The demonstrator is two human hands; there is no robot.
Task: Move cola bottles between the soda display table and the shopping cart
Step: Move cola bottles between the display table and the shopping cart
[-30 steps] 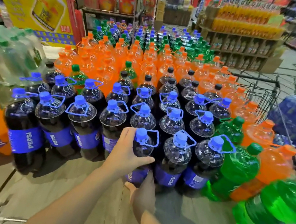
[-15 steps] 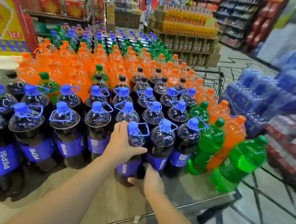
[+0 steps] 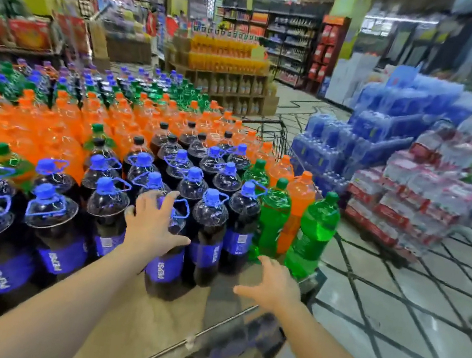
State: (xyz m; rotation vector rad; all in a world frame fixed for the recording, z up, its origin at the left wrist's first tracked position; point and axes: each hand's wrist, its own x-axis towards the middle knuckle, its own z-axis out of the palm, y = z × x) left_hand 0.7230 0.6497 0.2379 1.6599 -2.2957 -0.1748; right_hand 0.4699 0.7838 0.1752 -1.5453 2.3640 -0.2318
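Steadying heavy, slick, full cola bottle (image 3: 168,248) with left hand (image 3: 156,228) spread over its shoulder, right hand (image 3: 273,287) open and empty nearby; lifting wanting neck handle plus base support.

Cola bottles (image 3: 167,248): clear glossy plastic, dark liquid, smooth blue film labels, matt blue plastic caps. Surface (image 3: 144,319): matt brown wood-look board, metal edge strip. Cart (image 3: 278,137): dark metal wire. Floor (image 3: 390,327): glossy tile. Water packs (image 3: 342,146): shiny shrink-wrap.
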